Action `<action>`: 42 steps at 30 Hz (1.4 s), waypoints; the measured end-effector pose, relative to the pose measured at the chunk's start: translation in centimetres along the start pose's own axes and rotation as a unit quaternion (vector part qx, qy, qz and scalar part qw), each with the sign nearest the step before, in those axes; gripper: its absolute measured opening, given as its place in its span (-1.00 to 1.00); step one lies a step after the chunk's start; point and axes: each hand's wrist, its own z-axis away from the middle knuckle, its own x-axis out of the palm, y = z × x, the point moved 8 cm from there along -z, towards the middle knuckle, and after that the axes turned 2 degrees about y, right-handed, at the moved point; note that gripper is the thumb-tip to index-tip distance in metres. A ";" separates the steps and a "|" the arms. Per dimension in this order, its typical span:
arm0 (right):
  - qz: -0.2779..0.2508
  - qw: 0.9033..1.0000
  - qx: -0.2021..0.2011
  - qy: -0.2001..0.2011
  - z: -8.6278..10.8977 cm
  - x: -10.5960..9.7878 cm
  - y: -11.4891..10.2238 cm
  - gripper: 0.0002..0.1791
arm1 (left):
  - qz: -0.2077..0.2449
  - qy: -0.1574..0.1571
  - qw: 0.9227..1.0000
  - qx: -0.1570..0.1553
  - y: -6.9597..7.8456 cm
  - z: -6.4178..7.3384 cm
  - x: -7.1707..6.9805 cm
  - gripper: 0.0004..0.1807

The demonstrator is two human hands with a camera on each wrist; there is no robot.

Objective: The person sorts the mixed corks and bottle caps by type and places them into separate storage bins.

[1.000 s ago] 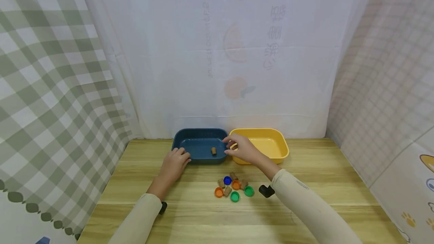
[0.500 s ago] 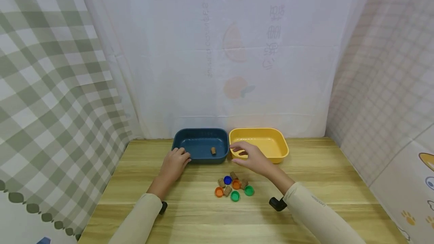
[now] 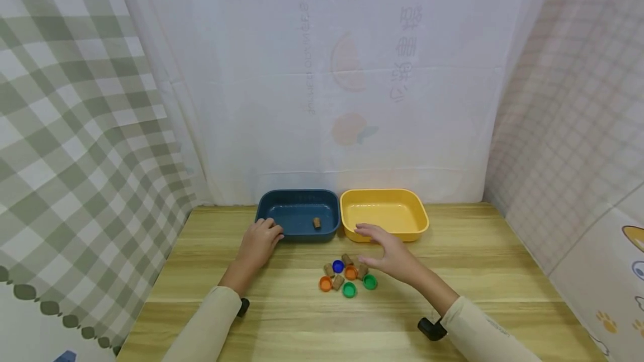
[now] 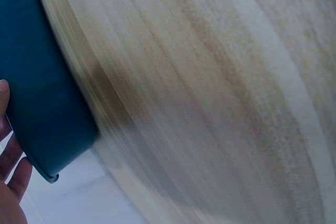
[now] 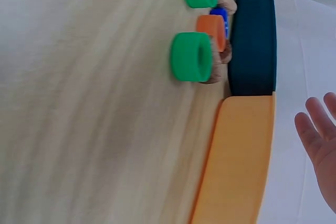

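My left hand (image 3: pixel 260 241) grips the near left corner of the dark blue tray (image 3: pixel 282 233). In the left wrist view the thumb lies on the outside of the tray wall (image 4: pixel 47 87), with the other fingers over the rim. One brown cork (image 3: pixel 316 223) lies inside this tray. My right hand (image 3: pixel 389 253) is in the air with fingers spread and nothing in them, between the yellow tray and the loose pile. That pile holds several corks (image 3: pixel 338 282), orange caps (image 3: pixel 325 284), green caps (image 3: pixel 369 282) and a blue cap (image 3: pixel 338 266).
The yellow tray (image 3: pixel 384 238) stands right beside the blue one, at the back of the wooden table (image 3: pixel 302 323). A white curtain (image 3: pixel 251 99) hangs behind both trays, and checked cloths (image 3: pixel 90 88) hang at the sides.
My right hand has drawn back from the blue tray's right end, toward me and to the right, with its fingers spreading wider. The left hand stays on the tray.
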 end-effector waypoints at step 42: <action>0.070 0.992 0.099 -0.046 5.4 4.0 4.0 -0.59 | -0.005 -0.012 1.000 -0.003 -0.1 -0.1 0.0 -0.89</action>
